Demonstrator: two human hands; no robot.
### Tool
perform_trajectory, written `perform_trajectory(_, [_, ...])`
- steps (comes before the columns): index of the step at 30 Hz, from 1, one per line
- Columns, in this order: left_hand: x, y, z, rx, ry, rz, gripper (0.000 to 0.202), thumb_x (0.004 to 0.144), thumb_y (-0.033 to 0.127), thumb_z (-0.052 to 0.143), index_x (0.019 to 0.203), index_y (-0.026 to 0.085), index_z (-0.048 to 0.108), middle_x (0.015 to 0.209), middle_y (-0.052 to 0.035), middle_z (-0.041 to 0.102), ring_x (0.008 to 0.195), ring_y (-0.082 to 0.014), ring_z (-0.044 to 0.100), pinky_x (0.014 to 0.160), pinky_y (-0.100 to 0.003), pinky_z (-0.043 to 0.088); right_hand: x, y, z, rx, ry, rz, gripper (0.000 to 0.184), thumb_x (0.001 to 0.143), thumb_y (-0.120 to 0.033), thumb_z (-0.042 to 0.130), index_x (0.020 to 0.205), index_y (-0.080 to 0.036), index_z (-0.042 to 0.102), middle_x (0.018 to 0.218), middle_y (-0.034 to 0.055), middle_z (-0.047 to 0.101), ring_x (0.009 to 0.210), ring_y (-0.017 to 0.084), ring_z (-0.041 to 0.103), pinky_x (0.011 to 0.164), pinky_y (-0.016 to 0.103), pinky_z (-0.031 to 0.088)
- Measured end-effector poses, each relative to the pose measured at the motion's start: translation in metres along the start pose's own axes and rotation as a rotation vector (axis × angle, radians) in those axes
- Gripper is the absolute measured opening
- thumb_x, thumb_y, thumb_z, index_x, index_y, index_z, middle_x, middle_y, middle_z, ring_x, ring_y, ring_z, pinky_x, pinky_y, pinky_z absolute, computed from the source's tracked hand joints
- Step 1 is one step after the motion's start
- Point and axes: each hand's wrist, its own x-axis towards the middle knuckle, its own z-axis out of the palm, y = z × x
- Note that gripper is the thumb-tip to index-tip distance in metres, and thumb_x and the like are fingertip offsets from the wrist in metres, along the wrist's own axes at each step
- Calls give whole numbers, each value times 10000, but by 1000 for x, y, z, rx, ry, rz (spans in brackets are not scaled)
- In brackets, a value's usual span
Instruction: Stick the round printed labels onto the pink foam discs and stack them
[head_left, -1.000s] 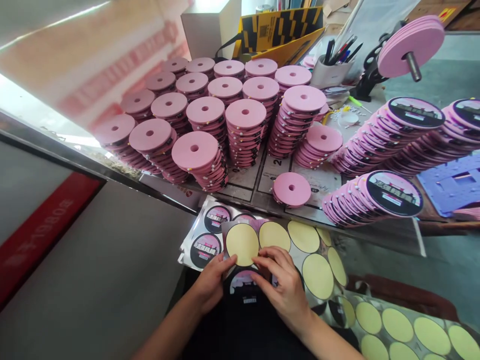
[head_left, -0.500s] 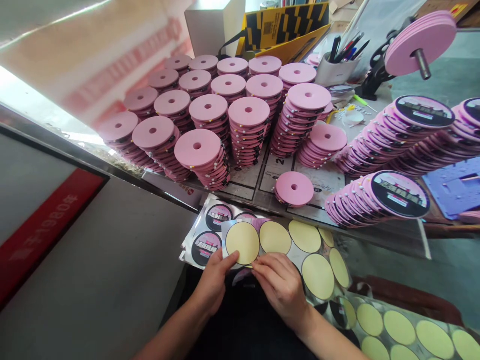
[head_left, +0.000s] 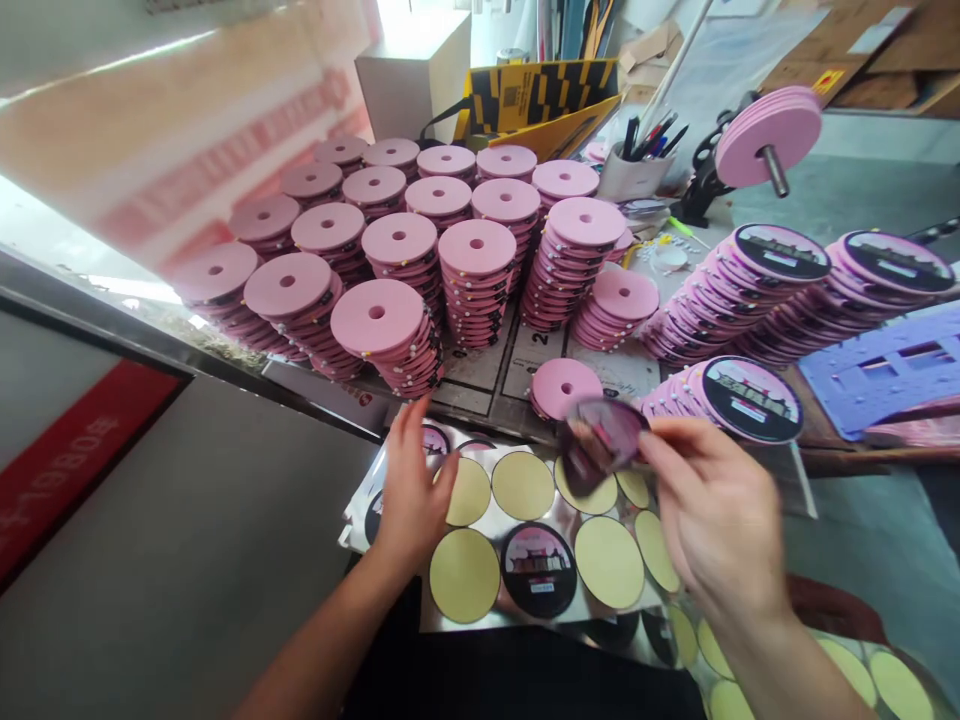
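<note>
My right hand (head_left: 712,510) pinches the edge of a round black-and-pink sticker (head_left: 606,440), blurred and bent, above the sticker sheet (head_left: 501,615). On the sheet lie several pale yellow backing circles and one printed round sticker (head_left: 538,570) in the lower row. My left hand (head_left: 411,490) is raised over the sheet's left side, fingers stretched out and holding nothing. Beyond the peeled sticker, a small pink spool (head_left: 562,382) with white-headed pins along its edge lies near the table's front edge.
Stacks of pink spools (head_left: 476,245) crowd the table. To the right, leaning stacks carry round stickers (head_left: 752,398) on their ends. Behind them stand a pen cup (head_left: 637,172) and a black holder with pink discs (head_left: 769,135). A purple tray (head_left: 855,385) sits far right.
The right hand has lifted a round sticker off the sheet and moved right and up. My left hand has let go of the sheet's edge; the sheet now lies flatter, showing its lower row.
</note>
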Motion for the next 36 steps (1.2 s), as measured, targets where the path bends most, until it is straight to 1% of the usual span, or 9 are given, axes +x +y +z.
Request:
perform_trajectory(2, [19,19,23,-62,-159,97,419,743,208,543,1160,173,522,1271,-125,470,1227,-264,354,1044,-395,198,32,20,8,195,117,154,162,615,-236,705,741,-198,611,706,-12,591,650,118,549,600,239,445])
perform_trajectory(4, [35,32,51,-212,-253,56,381,720,206,576,1095,143,574,1253,-153,483,1221,-304,347,1040,-399,186,55,41,18,328,171,242,232,530,-248,738,699,-184,594,671,-31,576,583,93,512,544,217,415])
perform_trajectory(7, [46,38,83,-267,-249,42,373,727,216,576,1096,161,570,1253,-146,478,1233,-319,314,1035,-417,174,71,58,27,386,180,290,279,480,-275,748,675,-175,575,613,-53,545,495,67,444,455,195,346])
perform_trajectory(9, [44,38,89,-300,-227,52,370,750,234,562,1116,180,545,1264,-127,466,1241,-301,294,1042,-408,159,71,58,27,401,168,304,286,470,-283,750,671,-171,579,593,-57,536,476,60,423,436,188,325])
perform_trajectory(12, [33,42,79,-519,-262,7,373,791,269,532,1152,201,469,1210,-102,499,1155,-256,409,1009,-387,261,61,45,23,447,106,373,294,464,-278,766,686,-167,608,605,-47,553,479,54,429,440,180,338])
perform_trajectory(17, [11,57,46,-936,-515,-433,491,744,209,572,1179,279,355,967,-29,588,724,-178,602,655,-358,516,37,19,12,435,-43,453,251,494,-241,788,688,-172,645,558,-51,554,439,38,421,417,162,340])
perform_trajectory(21, [1,58,30,-1108,-632,-625,638,648,59,557,1215,306,399,1106,-35,563,748,-176,618,646,-352,538,30,13,3,296,-158,419,223,527,-255,783,688,-165,657,576,-29,590,432,50,450,413,180,366])
perform_trajectory(25, [-4,52,25,-1185,-671,-683,656,615,14,507,1199,306,451,1192,-33,527,859,-206,610,739,-413,524,31,14,-4,229,-249,432,223,534,-281,785,675,-161,660,557,-18,607,430,72,486,419,200,405])
perform_trajectory(36, [-11,51,21,-1148,-696,-642,717,561,-32,529,1174,336,490,1205,-19,523,915,-221,574,772,-425,503,34,14,-9,184,-392,391,204,566,-294,775,683,-157,680,560,-9,615,425,78,499,401,203,432])
